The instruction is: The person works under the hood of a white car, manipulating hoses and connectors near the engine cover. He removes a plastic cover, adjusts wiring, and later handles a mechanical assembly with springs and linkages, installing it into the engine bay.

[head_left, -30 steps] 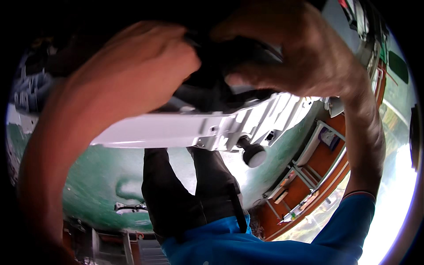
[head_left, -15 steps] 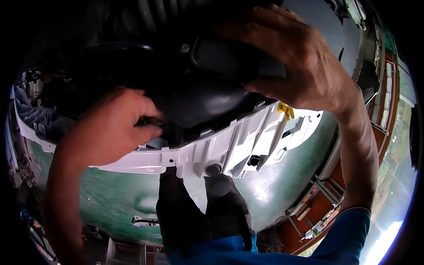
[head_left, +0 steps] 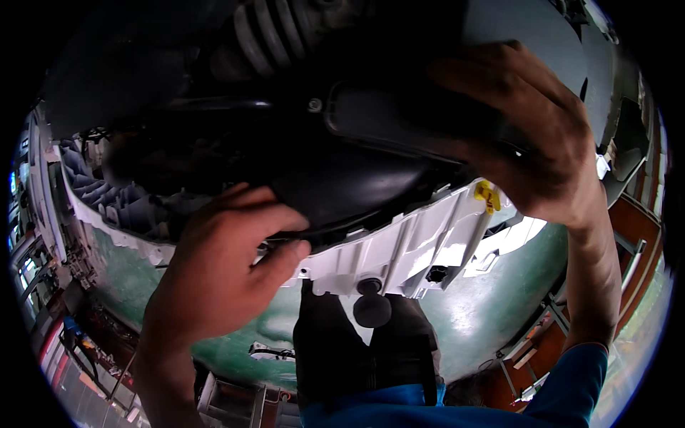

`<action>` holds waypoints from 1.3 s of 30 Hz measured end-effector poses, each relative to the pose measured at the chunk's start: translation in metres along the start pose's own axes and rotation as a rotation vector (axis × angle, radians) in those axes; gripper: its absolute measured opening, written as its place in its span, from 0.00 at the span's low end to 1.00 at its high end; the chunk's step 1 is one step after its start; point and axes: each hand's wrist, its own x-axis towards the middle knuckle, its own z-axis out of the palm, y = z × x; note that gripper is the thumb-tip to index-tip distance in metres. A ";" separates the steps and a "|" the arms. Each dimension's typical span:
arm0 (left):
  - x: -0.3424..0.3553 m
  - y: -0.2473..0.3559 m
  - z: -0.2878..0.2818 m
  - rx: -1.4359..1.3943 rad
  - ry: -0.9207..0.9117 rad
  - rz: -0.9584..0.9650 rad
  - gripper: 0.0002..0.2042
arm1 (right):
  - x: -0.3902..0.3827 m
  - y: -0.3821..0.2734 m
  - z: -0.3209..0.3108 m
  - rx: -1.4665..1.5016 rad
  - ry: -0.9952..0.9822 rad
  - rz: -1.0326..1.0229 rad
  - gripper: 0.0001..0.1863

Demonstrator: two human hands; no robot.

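My left hand is at the lower edge of a curved, glossy black plastic piece, fingers bent, thumb and index finger apart. My right hand grips a dark plastic cover at its right end, its fingertips in shadow. Below both pieces runs a white moulded, ribbed panel, carrying a yellow clip near my right hand and a round black knob underneath. A small bolt shows beside the cover.
Dark ribbed parts fill the top. A grey panel is at upper right. The green floor shows below, with brown benches or racks at lower right, equipment at left, and my legs.
My left hand has dropped from the top, then moved rightward along the black piece's lower edge. My right hand sits lower and farther right in the picture, as the whole view has shifted.
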 end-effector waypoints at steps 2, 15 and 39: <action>-0.001 0.010 -0.001 0.094 0.036 0.046 0.08 | -0.010 0.000 -0.004 0.011 0.028 -0.002 0.30; -0.008 0.051 0.016 0.250 0.222 0.202 0.11 | -0.083 -0.025 0.013 0.161 0.156 0.406 0.15; -0.029 -0.009 0.040 0.375 0.358 0.369 0.20 | -0.067 -0.061 0.025 0.234 0.136 0.759 0.11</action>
